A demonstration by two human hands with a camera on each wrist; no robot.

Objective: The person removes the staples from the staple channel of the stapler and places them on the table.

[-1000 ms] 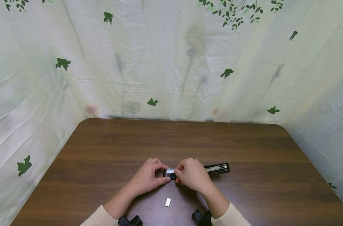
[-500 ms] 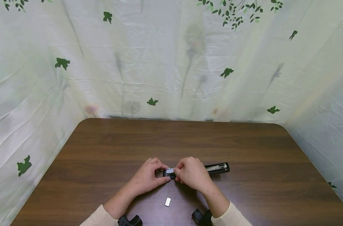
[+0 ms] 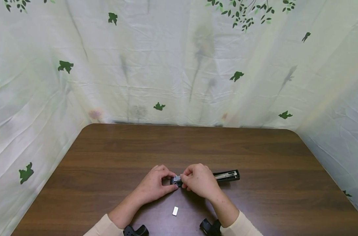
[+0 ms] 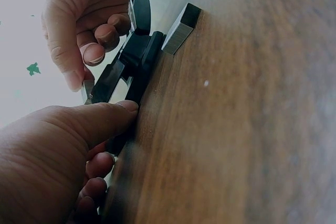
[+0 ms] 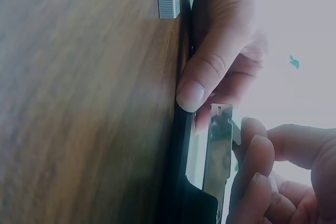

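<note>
A black stapler (image 3: pixel 230 175) lies unfolded on the table, its top arm swung back to the right. My left hand (image 3: pixel 153 184) grips the front end of its base between thumb and fingers. Above the base, the shiny metal magazine (image 5: pixel 216 156) shows in the right wrist view. My right hand (image 3: pixel 201 181) pinches a small silvery metal piece (image 4: pixel 88 91) at the magazine, between thumb and fingertips; its kind is mostly hidden. A short strip of staples (image 3: pixel 175 211) lies on the table in front of the stapler, also seen upright-edged in the left wrist view.
The brown wooden table (image 3: pixel 123 147) has rounded far corners. A pale curtain (image 3: pixel 179 65) with green leaf prints hangs behind it and on both sides. Black wrist devices (image 3: pixel 136 230) sit below both forearms, near the table's front.
My right fingertips have moved slightly left along the stapler, covering more of the silvery part near my left hand. The left hand and the staples on the table stay in place.
</note>
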